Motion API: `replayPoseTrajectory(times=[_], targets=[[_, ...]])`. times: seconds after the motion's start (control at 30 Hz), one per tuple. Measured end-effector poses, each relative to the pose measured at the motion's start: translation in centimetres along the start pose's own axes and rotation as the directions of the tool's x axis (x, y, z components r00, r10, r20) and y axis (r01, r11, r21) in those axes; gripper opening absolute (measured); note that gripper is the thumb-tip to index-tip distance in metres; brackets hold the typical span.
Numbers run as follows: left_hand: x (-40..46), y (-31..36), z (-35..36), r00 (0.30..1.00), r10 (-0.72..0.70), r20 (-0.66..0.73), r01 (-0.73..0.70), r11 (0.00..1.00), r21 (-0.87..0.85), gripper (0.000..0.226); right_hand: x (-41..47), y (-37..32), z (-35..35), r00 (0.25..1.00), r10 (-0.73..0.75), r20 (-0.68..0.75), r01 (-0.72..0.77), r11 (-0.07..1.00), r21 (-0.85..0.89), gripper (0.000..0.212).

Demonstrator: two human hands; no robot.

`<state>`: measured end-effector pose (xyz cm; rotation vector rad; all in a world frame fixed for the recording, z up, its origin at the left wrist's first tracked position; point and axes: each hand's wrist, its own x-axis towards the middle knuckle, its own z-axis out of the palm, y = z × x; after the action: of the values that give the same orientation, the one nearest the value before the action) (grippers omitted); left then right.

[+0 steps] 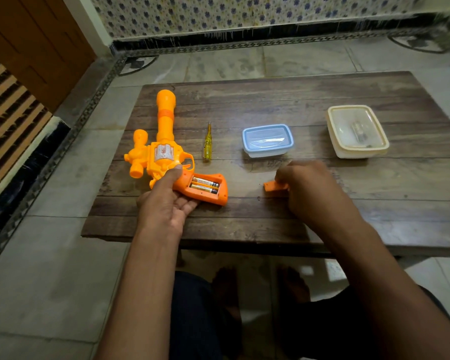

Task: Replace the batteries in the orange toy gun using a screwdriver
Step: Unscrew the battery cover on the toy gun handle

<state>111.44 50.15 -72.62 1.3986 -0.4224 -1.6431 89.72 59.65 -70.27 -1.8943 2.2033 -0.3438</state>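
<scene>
The head view looks down on a low counter of dark, worn wooden planks, standing on a floor of pale grey stone tiles with a dark patterned border strip. Behind it the wall carries white tiles with small blue flowers, and a brown wooden door stands in the left corner.

The orange plastic toy gun lies flat on the left part of the counter, its long barrel pointing away from the person and its grip toward the near edge. The battery compartment in the grip is uncovered, and two batteries with gold and black wrapping lie side by side in it. The left hand holds the gun at the grip: the thumb presses on the body near the trigger and the fingers are curled underneath the grip.

The right hand rests on the counter, to the right of the gun, and its curled fingers grasp a small orange plastic cover, which touches the wood. A tiny dark screw lies just beside this cover.

A screwdriver with a transparent yellow handle lies near the gun, on its right. Further right stands a small clear box with a blue lid, and well apart from it a cream rectangular plastic box with a translucent lid; what it contains is too blurred to tell.
</scene>
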Motion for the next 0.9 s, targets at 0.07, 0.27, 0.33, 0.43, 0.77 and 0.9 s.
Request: replayPoseTrajectory(times=[0.07,0.27,0.33,0.43,0.77,0.9], targets=[[0.0,0.0,0.0,1.0,-0.001,-0.004,0.001,1.0,0.0,0.031,-0.3,-0.2,-0.2,0.999,-0.005,0.05,0.006,1.0,-0.025,0.026],[-0.1,0.0,0.0,1.0,-0.009,-0.01,0.009,1.0,0.006,0.038,-0.8,-0.7,-0.5,0.988,-0.003,0.153,0.01,0.999,-0.046,0.037],[0.0,0.0,0.0,1.0,-0.006,-0.012,0.006,1.0,0.005,0.038,-0.7,-0.9,-0.6,0.987,-0.006,0.161,0.01,1.0,-0.026,0.033],[0.1,-0.1,-0.1,1.0,-0.007,-0.02,0.007,1.0,-0.009,0.04,-0.4,-1.4,-0.4,0.992,-0.034,0.12,0.03,0.999,0.033,0.034],[0.4,-0.5,0.0,0.997,0.021,-0.078,-0.024,0.999,-0.037,0.045,5.2,-4.4,3.2,0.956,-0.18,-0.233,0.237,0.939,0.249,0.028],[0.3,-0.4,0.0,0.995,0.026,-0.098,-0.032,0.998,-0.059,0.023,7.4,-6.0,4.1,0.957,-0.201,-0.207,0.255,0.926,0.278,0.028]])
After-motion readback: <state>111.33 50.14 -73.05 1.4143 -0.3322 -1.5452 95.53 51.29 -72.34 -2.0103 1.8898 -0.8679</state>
